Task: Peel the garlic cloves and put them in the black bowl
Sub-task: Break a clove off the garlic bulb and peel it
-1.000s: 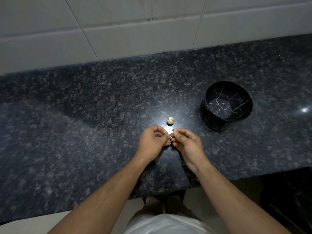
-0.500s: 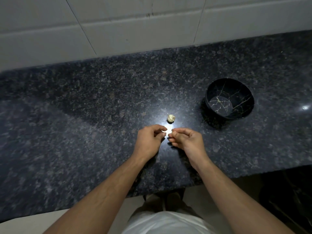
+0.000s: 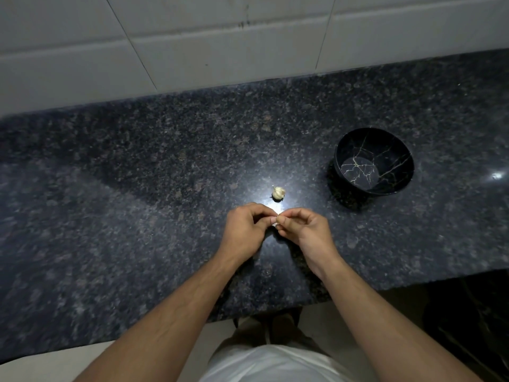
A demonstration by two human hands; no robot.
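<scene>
My left hand [image 3: 245, 232] and my right hand [image 3: 305, 230] meet over the dark granite counter [image 3: 137, 216]. Their curled fingertips pinch one small garlic clove [image 3: 275, 224], of which only a pale sliver shows between them. A small pale garlic piece [image 3: 278, 193] lies on the counter just beyond my hands. The black bowl [image 3: 380, 144], veined with thin gold lines, stands to the far right with nothing visible inside.
A white tiled wall [image 3: 220, 45] rises behind the counter. The counter's front edge [image 3: 275, 310] runs below my wrists. A bright light reflection [image 3: 497, 176] glints at the right.
My hands stay together on the clove, with small shifts of the fingers. The view has drifted slightly.
</scene>
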